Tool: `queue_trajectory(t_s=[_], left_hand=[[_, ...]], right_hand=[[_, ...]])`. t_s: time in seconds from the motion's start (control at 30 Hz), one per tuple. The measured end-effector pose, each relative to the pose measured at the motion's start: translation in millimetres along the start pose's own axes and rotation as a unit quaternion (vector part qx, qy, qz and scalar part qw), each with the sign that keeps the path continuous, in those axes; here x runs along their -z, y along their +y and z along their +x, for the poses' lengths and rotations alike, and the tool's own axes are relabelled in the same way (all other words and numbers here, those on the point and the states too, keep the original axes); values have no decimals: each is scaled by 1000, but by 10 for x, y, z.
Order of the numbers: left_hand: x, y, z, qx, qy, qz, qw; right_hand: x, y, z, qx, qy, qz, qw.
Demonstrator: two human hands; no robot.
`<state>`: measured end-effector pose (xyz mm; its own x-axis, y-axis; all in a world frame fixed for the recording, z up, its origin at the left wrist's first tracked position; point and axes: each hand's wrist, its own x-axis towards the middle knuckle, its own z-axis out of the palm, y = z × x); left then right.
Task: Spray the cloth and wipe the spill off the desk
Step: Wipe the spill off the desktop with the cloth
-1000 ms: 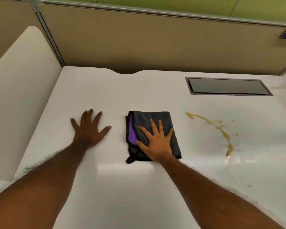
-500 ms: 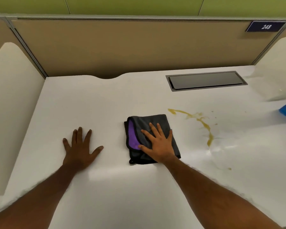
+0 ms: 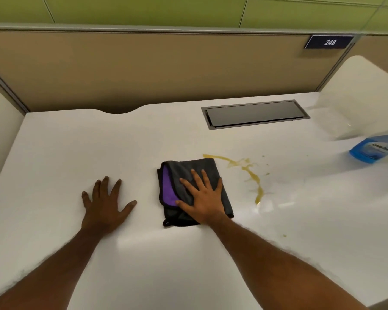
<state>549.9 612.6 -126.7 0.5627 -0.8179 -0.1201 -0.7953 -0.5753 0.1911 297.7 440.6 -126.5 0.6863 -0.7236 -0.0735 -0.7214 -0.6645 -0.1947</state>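
Note:
A folded grey cloth [image 3: 184,171] with a purple inner face lies in the middle of the white desk [image 3: 76,153]. My right hand [image 3: 203,195] rests flat on the cloth, fingers spread, pressing rather than gripping. My left hand [image 3: 105,204] lies flat on the bare desk to the left of the cloth, holding nothing. A yellowish spill [image 3: 249,173] curves across the desk just right of the cloth, with small droplets around it. A blue spray bottle [image 3: 374,148] lies at the right edge of the view, partly cut off.
A dark cable hatch [image 3: 255,114] is set into the desk behind the spill. Beige partition walls close the back, with a sign reading 248 [image 3: 329,42]. White side panels [image 3: 365,90] flank the desk on both sides.
The view has swung to the right and up, bringing the blue spray bottle and the sign into sight. Both hands stay flat where they were, the right one on the cloth.

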Motion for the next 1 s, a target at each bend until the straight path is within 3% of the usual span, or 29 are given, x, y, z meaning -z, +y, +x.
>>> queue_trajectory(t_s=[0.17,0.27,0.33,0.43,0.57,0.67,0.8,0.87,0.93,1.0], left_hand=[[-46,398,209,8,-12,-23,1000],[-76,489,252,21,-7,-27,999],[-90,513,224,26,7,-29,999],[-113,548,184,25,30,-26,999],[-132,563,178,32,25,-20,999],[-138,615,138,16,37,-23,999],[-183,876,102,-36,49,-25,998],[-205,1080,112,-65,38,-27,997],[-241,1306,124,-96,33,-28,994],[-270,1508,143,-110,34,-29,993]], right_hand=[[189,616,298,-142,6,-8,990],[203,581,451,-186,-8,-23,982],[164,393,498,-170,2,-23,985],[86,165,537,-67,-7,-21,998],[78,362,544,38,-18,-33,999],[188,885,507,1,-2,-20,1000],[404,1679,408,-159,-1,-16,987],[449,1748,402,-202,-11,-6,979],[414,1548,406,-182,-16,-8,983],[327,1273,368,-90,-29,-15,995]])
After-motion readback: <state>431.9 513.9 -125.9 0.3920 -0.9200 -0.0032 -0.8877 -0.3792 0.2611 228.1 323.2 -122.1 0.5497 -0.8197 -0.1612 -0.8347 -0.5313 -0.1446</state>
